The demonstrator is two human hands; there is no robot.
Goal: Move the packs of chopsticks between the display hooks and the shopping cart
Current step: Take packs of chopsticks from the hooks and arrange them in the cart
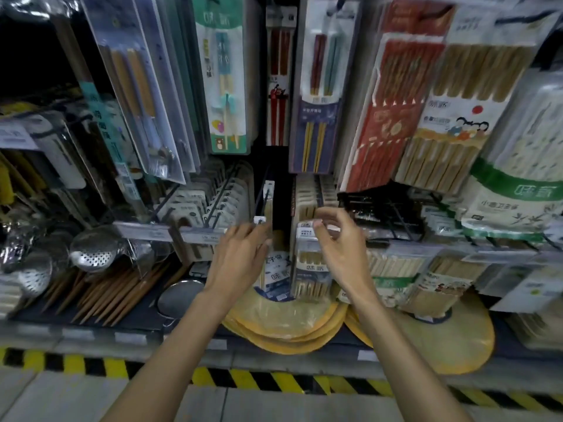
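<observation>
Both my hands reach to the middle row of display hooks. My left hand (240, 254) grips the top of a narrow pack of chopsticks (275, 274) with a blue and white label, right at a hook's front tip (259, 220). My right hand (338, 239) pinches the white header of a wider pack of pale wooden chopsticks (310, 269) hanging at the front of the neighbouring hook. More of the same packs (310, 196) hang behind it. The shopping cart is out of view.
Taller chopstick packs (316, 86) hang on the row above. Steel skimmers (91, 248) and loose wooden sticks (115, 296) lie at the left, round yellow mats (289, 327) lie below the hands, bagged chopsticks (515, 190) hang at the right. A yellow-black striped edge (243, 379) marks the shelf base.
</observation>
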